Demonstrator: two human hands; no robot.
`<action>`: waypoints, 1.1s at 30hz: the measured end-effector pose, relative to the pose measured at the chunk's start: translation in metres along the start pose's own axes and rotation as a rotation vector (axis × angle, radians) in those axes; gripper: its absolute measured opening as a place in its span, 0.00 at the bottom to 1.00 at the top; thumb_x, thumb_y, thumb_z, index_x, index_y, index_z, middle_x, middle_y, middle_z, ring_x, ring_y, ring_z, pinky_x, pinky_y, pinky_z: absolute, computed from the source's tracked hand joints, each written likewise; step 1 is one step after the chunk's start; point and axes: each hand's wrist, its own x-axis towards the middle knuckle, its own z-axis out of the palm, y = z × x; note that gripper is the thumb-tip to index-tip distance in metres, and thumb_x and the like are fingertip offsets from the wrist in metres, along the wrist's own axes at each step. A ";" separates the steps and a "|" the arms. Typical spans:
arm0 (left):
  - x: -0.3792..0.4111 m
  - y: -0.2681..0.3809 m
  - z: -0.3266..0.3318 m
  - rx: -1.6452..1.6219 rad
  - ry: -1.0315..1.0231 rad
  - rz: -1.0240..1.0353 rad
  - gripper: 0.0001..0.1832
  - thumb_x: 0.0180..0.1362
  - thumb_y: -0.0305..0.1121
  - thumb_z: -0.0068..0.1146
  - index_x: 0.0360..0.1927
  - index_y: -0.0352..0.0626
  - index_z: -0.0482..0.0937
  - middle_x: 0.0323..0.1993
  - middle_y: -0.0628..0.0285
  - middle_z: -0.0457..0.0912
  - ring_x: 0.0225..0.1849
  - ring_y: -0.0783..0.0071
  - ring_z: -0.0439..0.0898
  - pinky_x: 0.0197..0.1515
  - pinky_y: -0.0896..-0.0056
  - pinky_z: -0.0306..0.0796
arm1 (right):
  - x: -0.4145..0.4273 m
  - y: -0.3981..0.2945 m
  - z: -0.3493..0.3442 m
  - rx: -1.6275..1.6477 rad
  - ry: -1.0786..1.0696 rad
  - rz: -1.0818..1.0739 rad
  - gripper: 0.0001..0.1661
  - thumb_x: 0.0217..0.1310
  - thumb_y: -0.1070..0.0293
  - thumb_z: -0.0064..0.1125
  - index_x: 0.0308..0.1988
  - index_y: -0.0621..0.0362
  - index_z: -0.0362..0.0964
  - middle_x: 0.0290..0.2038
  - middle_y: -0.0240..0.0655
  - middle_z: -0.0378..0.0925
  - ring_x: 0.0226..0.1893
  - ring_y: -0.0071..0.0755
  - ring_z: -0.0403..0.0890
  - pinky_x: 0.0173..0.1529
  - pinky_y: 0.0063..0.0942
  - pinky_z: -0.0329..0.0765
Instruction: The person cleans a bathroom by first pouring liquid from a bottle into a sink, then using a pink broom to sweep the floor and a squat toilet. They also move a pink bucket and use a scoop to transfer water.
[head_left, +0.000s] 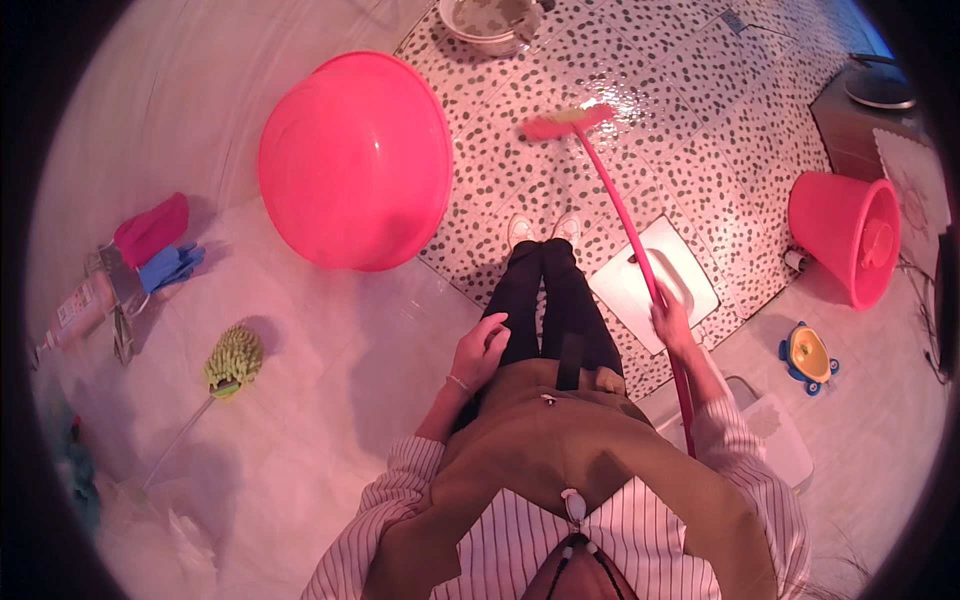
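My right hand (673, 324) grips the pink handle (616, 193) of a floor brush. The brush's pink and yellowish-green head (568, 122), slightly blurred, is on the spotted tile floor (502, 157) ahead of my feet, beside a wet, shiny patch. Held at the front of my left thigh, my left hand (481, 351) has nothing in it and its fingers are loosely bent. Just beyond my right hand lies a white fixture (611, 289), apparently a squat toilet pan, set into the floor; the handle crosses over it.
A large pink basin (356, 161) leans left of my feet. Further left are a green chenille duster (234, 356), blue gloves (171, 268) and a bottle (81, 307). A pink bucket (832, 232) and yellow-blue dish (810, 354) are right; a pale tub (491, 30) sits ahead.
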 end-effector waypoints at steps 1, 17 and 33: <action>-0.003 -0.005 -0.005 -0.018 0.010 -0.004 0.16 0.57 0.30 0.51 0.49 0.37 0.71 0.33 0.61 0.79 0.31 0.78 0.77 0.37 0.77 0.73 | 0.019 -0.039 0.004 -0.009 -0.084 0.014 0.31 0.56 0.74 0.47 0.61 0.52 0.53 0.29 0.46 0.76 0.26 0.40 0.78 0.33 0.32 0.76; -0.003 -0.042 -0.068 -0.177 0.094 0.015 0.16 0.58 0.30 0.49 0.49 0.36 0.71 0.33 0.59 0.79 0.31 0.78 0.77 0.36 0.76 0.73 | -0.117 0.125 0.000 -0.698 -0.106 0.045 0.32 0.57 0.72 0.40 0.62 0.45 0.51 0.49 0.53 0.69 0.41 0.57 0.75 0.41 0.43 0.73; 0.003 -0.029 -0.032 -0.116 0.066 0.048 0.15 0.57 0.32 0.52 0.47 0.40 0.73 0.27 0.64 0.76 0.27 0.81 0.74 0.31 0.79 0.69 | -0.005 0.017 -0.062 -0.451 0.253 -0.162 0.22 0.60 0.72 0.36 0.56 0.55 0.61 0.44 0.55 0.72 0.45 0.55 0.73 0.46 0.40 0.71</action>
